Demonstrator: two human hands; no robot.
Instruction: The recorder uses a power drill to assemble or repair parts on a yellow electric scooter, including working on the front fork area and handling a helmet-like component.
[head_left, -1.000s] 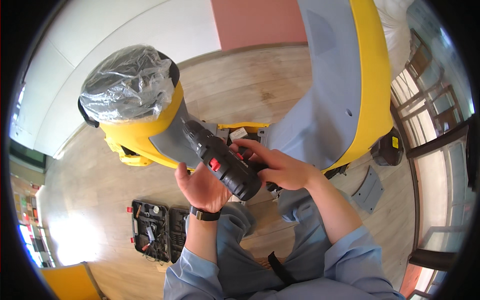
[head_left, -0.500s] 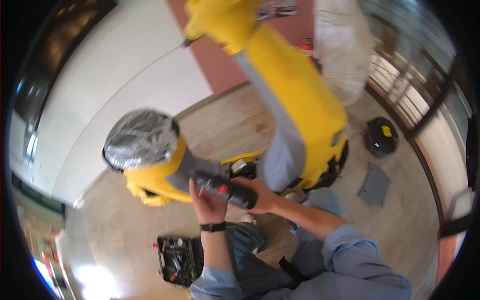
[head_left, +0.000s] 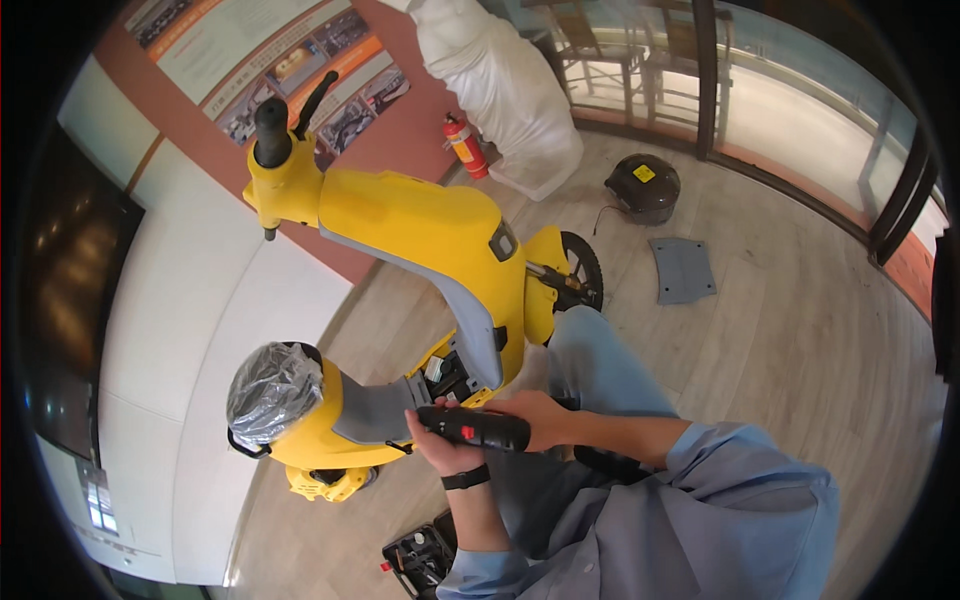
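Observation:
A black, elongated handheld tool with a red button (head_left: 490, 431) lies across both my hands, in front of my body. My left hand (head_left: 447, 457) is wrapped round its left end from below, a dark band on the wrist. My right hand (head_left: 540, 414) grips along its far side near the right end, its fingers partly hidden. Just beyond stands a yellow scooter (head_left: 420, 215). Its floor section is uncovered, showing an open compartment (head_left: 446, 378) with dark parts inside. Clear plastic wraps its seat (head_left: 272, 395).
A grey panel (head_left: 683, 270) lies on the floor at right, near a dark helmet (head_left: 640, 192). Further back are a red fire extinguisher (head_left: 466, 148) and a white-wrapped object (head_left: 495, 90). An open black tool case (head_left: 420, 558) sits by my left forearm.
My view has swung, bringing the scooter's handlebar and front wheel into sight. Both hands still hold the black tool, now turned closer to level.

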